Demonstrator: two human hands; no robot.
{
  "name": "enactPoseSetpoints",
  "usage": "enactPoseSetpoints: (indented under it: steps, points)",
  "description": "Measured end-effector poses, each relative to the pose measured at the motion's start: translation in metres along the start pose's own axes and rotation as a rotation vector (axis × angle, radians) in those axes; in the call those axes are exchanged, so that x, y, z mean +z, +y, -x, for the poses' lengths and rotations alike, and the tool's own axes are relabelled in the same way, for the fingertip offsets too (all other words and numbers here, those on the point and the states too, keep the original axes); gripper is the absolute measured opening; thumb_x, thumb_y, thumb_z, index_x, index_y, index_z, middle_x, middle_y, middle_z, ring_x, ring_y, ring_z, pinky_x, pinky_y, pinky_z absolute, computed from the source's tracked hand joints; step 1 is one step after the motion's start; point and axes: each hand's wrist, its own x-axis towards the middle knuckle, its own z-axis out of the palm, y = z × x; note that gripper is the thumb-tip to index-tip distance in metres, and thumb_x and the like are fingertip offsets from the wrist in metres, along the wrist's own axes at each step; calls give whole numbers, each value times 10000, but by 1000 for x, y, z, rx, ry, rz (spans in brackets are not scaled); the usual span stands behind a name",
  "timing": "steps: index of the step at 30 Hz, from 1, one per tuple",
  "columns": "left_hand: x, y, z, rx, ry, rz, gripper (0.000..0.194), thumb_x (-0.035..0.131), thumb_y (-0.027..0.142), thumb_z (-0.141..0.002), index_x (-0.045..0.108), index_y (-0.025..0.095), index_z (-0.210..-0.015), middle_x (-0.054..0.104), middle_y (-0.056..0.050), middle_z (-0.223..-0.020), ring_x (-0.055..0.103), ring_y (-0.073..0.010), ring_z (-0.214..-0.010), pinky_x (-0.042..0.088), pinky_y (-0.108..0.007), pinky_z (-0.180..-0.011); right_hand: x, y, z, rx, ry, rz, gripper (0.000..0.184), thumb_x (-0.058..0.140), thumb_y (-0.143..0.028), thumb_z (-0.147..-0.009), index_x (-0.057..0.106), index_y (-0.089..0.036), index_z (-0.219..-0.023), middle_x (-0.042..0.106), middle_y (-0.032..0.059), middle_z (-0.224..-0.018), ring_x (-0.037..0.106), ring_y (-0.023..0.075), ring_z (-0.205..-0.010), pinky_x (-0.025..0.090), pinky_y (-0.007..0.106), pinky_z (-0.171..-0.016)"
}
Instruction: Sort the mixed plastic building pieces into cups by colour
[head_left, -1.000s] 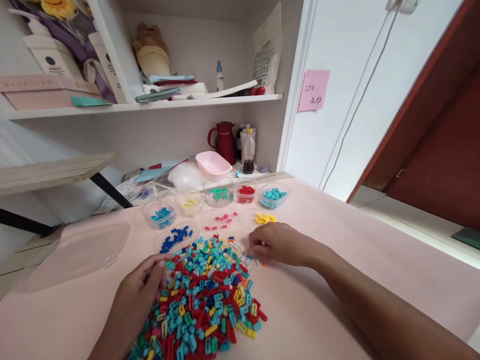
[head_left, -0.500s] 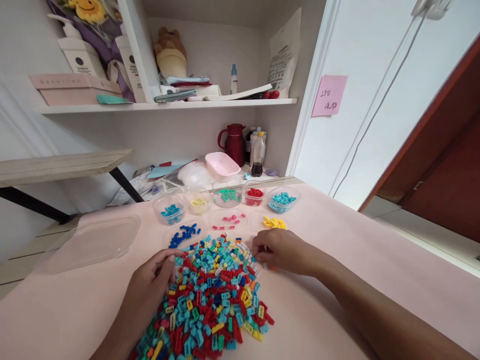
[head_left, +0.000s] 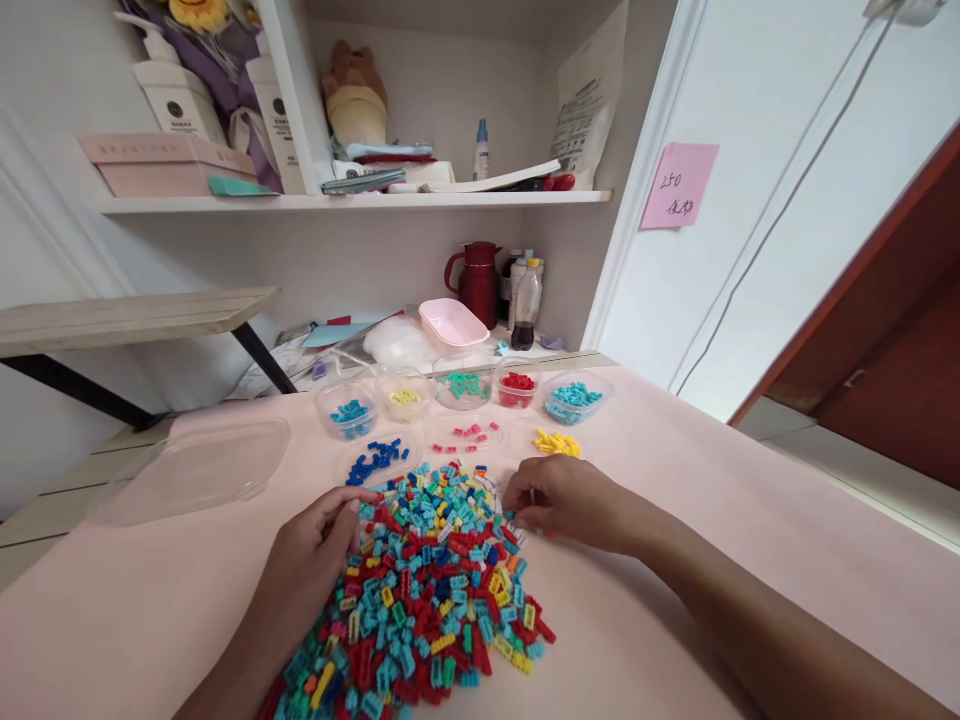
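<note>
A heap of small toy building bricks [head_left: 435, 580] in red, turquoise, yellow, green, blue and white spreads over the pink tabletop. My left hand [head_left: 319, 540] lies against its left edge, index finger stretched over the bricks and thumb apart from it. On the opposite side, my right hand [head_left: 559, 498] has its fingers curled down at the upper right edge of the heap, near some white bricks. Whatever is between those fingertips is hidden. Just behind that hand are yellow bricks [head_left: 557, 442] in a clear shallow container. Dark blue bricks [head_left: 377, 460] sit in another, beyond my left hand.
Behind the heap, clear tubs hold blue bricks [head_left: 350, 417], pale yellow bricks [head_left: 404, 398], green bricks [head_left: 462, 384], red bricks [head_left: 517, 388] and turquoise bricks [head_left: 574, 398]. Pink bricks [head_left: 466, 436] lie in front. A clear lid [head_left: 202, 465] is at left, a pink basin [head_left: 452, 323] behind.
The whole view has shifted slightly, moving the scene a little to the right. Both hands stay at the same edges of the heap, with only slight finger movement.
</note>
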Motion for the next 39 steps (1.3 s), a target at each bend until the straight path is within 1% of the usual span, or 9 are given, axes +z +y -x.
enactPoseSetpoints:
  steps: [3, 7, 11, 15, 19, 23, 29, 35, 39]
  points:
    - [0, 2, 0, 6, -3, -7, 406, 485, 509, -807, 672, 228, -1031, 554, 45, -583, 489, -131, -495, 380, -232, -483, 2, -1, -1, 26, 13, -50, 122, 601, -198, -725, 695, -234, -794, 681, -9, -749, 577, 133, -672, 369, 221, -583]
    - [0, 2, 1, 31, -4, 5, 383, 491, 507, -809, 678, 223, -985, 537, 51, -562, 486, -128, -483, 388, -230, -486, 4, 1, -3, 74, 14, -298, 109, 590, -257, -754, 667, -195, -800, 637, -5, -694, 543, 121, -612, 382, 219, -558]
    - [1, 0, 1, 9, 32, 23, 378, 491, 494, -811, 666, 219, -1004, 537, 58, -553, 461, -116, -439, 368, -222, -450, 5, 3, -6, 103, 88, -450, 130, 591, -290, -754, 655, -184, -791, 620, -2, -718, 518, 124, -636, 378, 224, -564]
    - [1, -2, 0, -11, 103, 154, 382, 504, 456, -799, 646, 215, -1059, 492, 77, -519, 455, -109, -427, 369, -212, -440, 8, 4, -9, 112, 112, -540, 135, 581, -290, -758, 646, -173, -772, 608, 1, -702, 499, 127, -642, 363, 231, -571]
    - [-1, -7, -2, 7, 248, 270, 332, 531, 399, -772, 665, 202, -1002, 504, 70, -534, 432, -92, -428, 334, -193, -422, 12, 8, -10, 131, 84, -579, 152, 589, -318, -756, 612, -167, -748, 550, -13, -642, 446, 115, -593, 325, 233, -540]
    - [-3, -14, -6, -5, 326, 330, 342, 473, 391, -791, 654, 187, -998, 488, 72, -529, 376, -76, -385, 302, -190, -389, 12, 8, -11, 134, 70, -686, 192, 599, -358, -757, 572, -170, -724, 530, -21, -627, 462, 119, -608, 350, 241, -571]
    - [-2, -21, -9, -10, 356, 378, 289, 454, 331, -771, 661, 181, -906, 484, 69, -500, 341, -66, -352, 270, -184, -373, 11, -3, -21, 198, 25, -725, 243, 622, -407, -727, 585, -168, -732, 561, -22, -594, 490, 112, -567, 366, 236, -544]
    - [0, -19, -8, -17, 344, 396, 274, 438, 306, -774, 665, 190, -874, 477, 66, -476, 350, -72, -350, 262, -189, -384, -4, -41, -63, 136, 12, -643, 204, 636, -369, -721, 611, -168, -744, 638, 1, -661, 575, 116, -572, 411, 224, -519]
    - [0, -20, -8, -18, 349, 390, 267, 430, 299, -778, 664, 202, -860, 482, 65, -462, 369, -79, -350, 269, -192, -393, -9, -79, -121, 131, 194, -680, 144, 630, -302, -726, 613, -160, -743, 635, 5, -638, 567, 98, -505, 420, 213, -485]
